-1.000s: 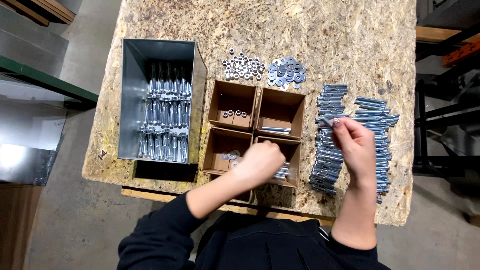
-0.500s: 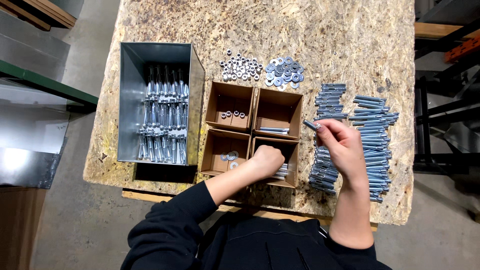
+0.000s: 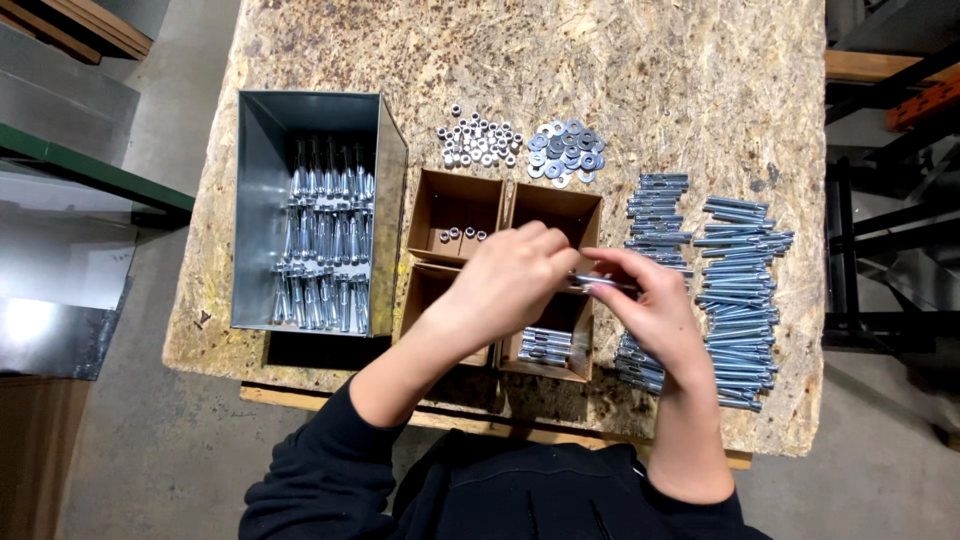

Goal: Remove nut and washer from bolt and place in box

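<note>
Head view: your right hand pinches a bolt over the cardboard boxes at desk centre. Your left hand closes its fingertips on the bolt's near end. Loose bolts lie just right; nuts and washers beyond; a metal bin stands left.

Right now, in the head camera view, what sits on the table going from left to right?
Metal bin of assembled bolts → four cardboard boxes → left hand → right hand holding a bolt → loose bolt rows.
</note>
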